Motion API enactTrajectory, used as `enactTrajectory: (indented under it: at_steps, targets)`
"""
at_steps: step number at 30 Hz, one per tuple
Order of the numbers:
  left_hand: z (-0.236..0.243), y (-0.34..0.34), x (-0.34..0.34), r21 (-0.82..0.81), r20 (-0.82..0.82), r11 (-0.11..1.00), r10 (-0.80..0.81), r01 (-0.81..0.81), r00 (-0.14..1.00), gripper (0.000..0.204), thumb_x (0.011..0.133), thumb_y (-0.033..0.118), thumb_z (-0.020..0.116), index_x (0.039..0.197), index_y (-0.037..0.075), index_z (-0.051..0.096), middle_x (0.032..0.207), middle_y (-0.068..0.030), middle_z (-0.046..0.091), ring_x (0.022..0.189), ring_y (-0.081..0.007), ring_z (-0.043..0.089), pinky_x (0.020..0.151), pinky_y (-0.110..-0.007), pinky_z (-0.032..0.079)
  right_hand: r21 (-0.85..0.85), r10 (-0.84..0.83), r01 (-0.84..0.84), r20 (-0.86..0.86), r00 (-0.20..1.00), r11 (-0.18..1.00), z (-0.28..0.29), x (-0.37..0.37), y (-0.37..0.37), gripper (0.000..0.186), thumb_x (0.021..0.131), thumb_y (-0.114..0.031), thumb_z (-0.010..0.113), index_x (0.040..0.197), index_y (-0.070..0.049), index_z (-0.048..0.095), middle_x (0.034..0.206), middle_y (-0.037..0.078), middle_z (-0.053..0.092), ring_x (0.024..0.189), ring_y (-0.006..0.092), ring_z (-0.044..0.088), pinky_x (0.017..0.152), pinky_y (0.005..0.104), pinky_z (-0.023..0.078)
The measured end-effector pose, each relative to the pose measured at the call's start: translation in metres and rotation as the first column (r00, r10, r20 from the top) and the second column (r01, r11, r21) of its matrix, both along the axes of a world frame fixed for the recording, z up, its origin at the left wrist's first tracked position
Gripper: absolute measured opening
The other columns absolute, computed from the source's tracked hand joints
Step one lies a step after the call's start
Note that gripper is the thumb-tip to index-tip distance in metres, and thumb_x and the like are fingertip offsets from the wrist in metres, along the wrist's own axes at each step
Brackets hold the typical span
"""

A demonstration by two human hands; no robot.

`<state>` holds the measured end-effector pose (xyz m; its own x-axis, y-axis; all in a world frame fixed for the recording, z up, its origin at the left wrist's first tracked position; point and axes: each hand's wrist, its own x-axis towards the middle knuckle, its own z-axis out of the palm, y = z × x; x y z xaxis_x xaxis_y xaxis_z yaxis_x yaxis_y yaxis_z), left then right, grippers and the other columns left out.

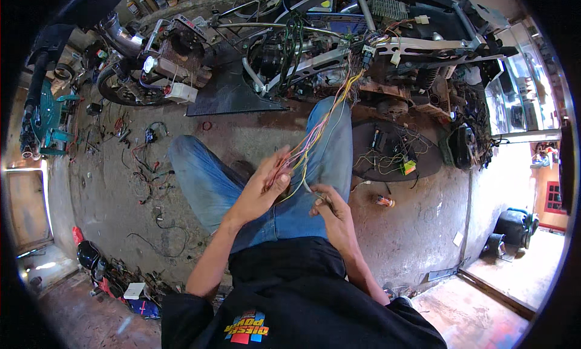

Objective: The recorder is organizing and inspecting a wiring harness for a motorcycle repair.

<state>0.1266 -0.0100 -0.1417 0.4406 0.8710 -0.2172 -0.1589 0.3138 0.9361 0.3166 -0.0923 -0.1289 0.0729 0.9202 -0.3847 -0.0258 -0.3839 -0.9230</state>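
Observation:
A loose bundle of thin wires (327, 120), yellow, pink, red, green and pale, runs from a metal motorcycle frame (417, 45) down over my lap. My left hand (264, 189) is closed around several strands, thumb lying across them. To its right, my right hand (331, 208) pinches a wire low in the bundle, near a short grey sleeve (306, 185). What exactly lies between those fingertips is too small to make out fully. The wires fan out between my two hands.
Beside my right knee, a dark oval tray (363, 161) carries tangled wires and small parts. Loose wiring (147, 167) is scattered on the floor at left. A small bottle (385, 201) lies at right. An engine and wheel (112, 86) stand at the far left.

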Motion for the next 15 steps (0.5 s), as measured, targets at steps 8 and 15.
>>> enactTrajectory:
  at_steps: [8,15]
  targets:
    - [0.025,0.032,0.004,0.503,-0.468,0.864,0.257,0.016,0.846,0.021,0.101,0.020,0.063,0.107,0.002,0.072,0.104,-0.0058,0.056,0.093,-0.0125,0.057,0.082,-0.029,0.046,0.163,0.059,-0.068,0.062,0.996,0.984,-0.035,-0.005,0.022,0.022,0.103,-0.005,0.056,0.123,0.000,0.063,0.106,0.003,0.061,0.099,0.0116,0.057,0.091,0.0255,0.044]
    - [0.044,0.034,0.001,0.198,-0.470,0.974,-0.006,0.112,0.882,0.021,0.097,0.019,0.070,0.099,-0.002,0.068,0.094,-0.0026,0.054,0.082,-0.0094,0.053,0.073,-0.026,0.044,0.274,0.046,-0.085,0.148,0.988,0.958,-0.057,-0.023,0.041,0.022,0.094,0.003,0.060,0.116,0.001,0.066,0.112,0.008,0.062,0.107,0.0207,0.058,0.096,0.0298,0.044]
